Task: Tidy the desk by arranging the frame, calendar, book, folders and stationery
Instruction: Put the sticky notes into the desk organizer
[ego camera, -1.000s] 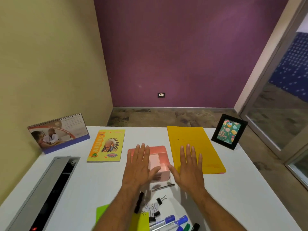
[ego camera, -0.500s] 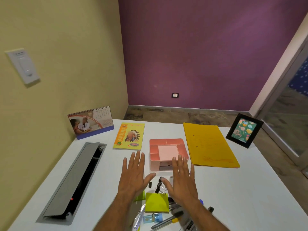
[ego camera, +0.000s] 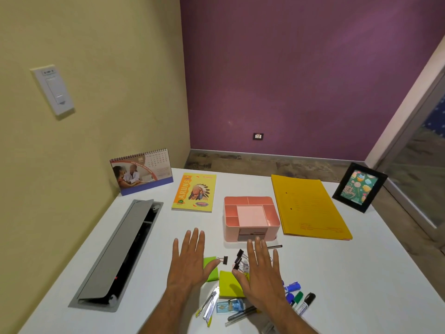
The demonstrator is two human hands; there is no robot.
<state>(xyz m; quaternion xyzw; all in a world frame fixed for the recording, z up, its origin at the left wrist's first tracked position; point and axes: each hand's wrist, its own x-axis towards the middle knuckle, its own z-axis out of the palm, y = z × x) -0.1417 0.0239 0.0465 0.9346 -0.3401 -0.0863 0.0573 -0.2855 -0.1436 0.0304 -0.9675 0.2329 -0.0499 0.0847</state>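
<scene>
Head-camera view looking down at a white table (ego camera: pixel 361 273) set in a corner between a yellow wall and a purple wall. A pink desk organizer (ego camera: pixel 251 216) stands near the middle and serves as the landmark here. Behind it and to its left, a yellow exercise book (ego camera: pixel 194 192) lies flat and square to the table edge; further left, at the back corner against the yellow wall, a spiral desk calendar (ego camera: pixel 142 173) stands upright. Just to the organizer's right lies a neat stack of yellow folders (ego camera: pixel 310 208), and beyond them, at the back right corner, a black picture frame (ego camera: pixel 360 186) stands upright. These larger things look already arranged. In front of the organizer, nearer the person, the stationery is scattered and looks like the remaining work: black binder clips (ego camera: pixel 240 259), green sticky note pads (ego camera: pixel 230 284), a stapler (ego camera: pixel 210 307), a small blue item (ego camera: pixel 230 306), pens (ego camera: pixel 240 314), whiteboard markers (ego camera: pixel 299 301) and one thin pen (ego camera: pixel 274 247) touching the organizer's front. The organizer's compartments appear empty. The left hand (ego camera: pixel 189 260) and right hand (ego camera: pixel 261 273) hover flat over this clutter, fingers spread, holding nothing. Left of the organizer, a grey cable hatch (ego camera: pixel 115 256) in the tabletop stands open.
</scene>
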